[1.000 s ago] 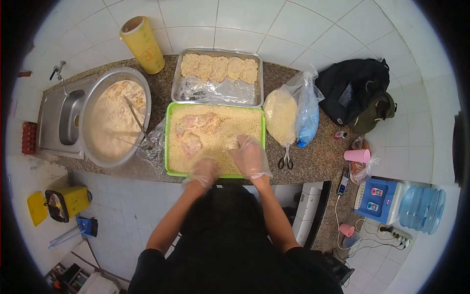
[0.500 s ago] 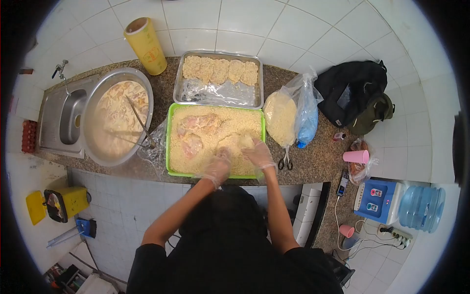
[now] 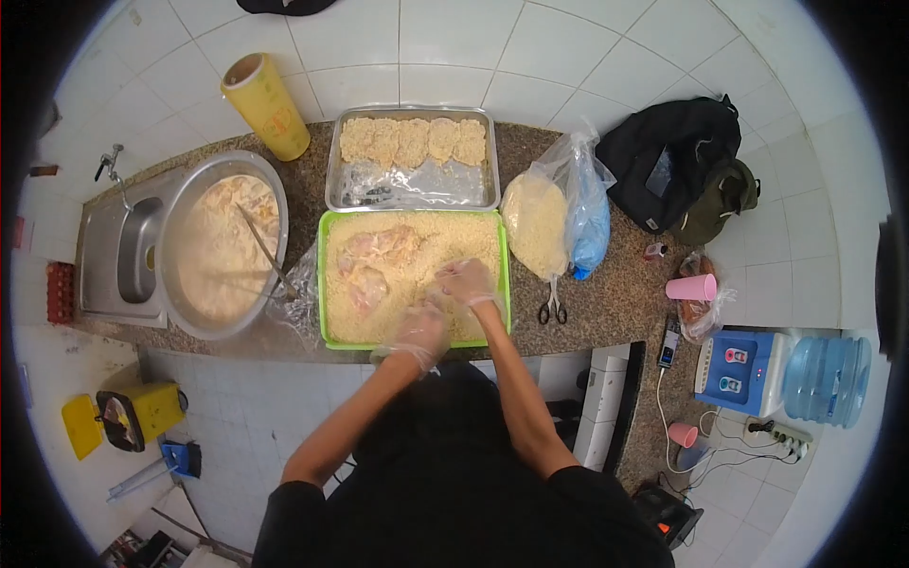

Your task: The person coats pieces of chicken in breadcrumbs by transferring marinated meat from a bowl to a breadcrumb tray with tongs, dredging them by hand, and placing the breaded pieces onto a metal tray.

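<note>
Close together, the left hand (image 3: 422,329) by the green tray's (image 3: 322,284) near edge and right hand (image 3: 466,281) toward its right edge touched crumbs (image 3: 450,230), grasp impossible to tell; raw chicken (image 3: 381,246) lay nearer the left edge.

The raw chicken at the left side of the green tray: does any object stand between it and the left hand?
Nothing visible stands between the left hand and the raw chicken; only loose crumbs lie between them in the green tray.
</note>
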`<action>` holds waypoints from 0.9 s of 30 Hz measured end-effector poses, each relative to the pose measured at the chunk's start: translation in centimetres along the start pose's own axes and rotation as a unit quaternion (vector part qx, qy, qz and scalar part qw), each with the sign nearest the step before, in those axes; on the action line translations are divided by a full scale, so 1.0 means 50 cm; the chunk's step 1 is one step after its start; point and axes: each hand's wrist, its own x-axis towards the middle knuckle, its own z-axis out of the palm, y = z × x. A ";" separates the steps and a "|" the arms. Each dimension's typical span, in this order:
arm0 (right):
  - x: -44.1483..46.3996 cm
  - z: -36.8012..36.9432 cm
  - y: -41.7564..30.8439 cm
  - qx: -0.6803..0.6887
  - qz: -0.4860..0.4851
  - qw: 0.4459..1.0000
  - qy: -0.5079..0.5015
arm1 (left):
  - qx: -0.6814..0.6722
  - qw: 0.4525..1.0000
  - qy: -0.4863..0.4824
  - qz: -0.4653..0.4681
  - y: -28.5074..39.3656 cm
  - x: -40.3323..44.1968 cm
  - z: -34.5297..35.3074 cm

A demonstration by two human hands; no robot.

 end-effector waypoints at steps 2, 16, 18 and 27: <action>0.007 0.059 0.057 0.145 0.012 0.989 -0.002 | 0.028 0.999 0.009 0.043 -0.008 0.017 0.005; -0.064 -0.070 -0.005 -0.084 -0.073 0.994 0.010 | -0.001 0.997 -0.034 0.075 -0.089 0.009 -0.005; -0.099 -0.127 -0.064 -0.050 -0.078 0.996 0.017 | -0.040 0.997 0.036 0.052 -0.109 -0.013 0.010; -0.195 -0.114 -0.055 -0.237 -0.107 0.963 0.069 | -0.041 0.991 -0.094 -0.087 -0.066 0.010 0.074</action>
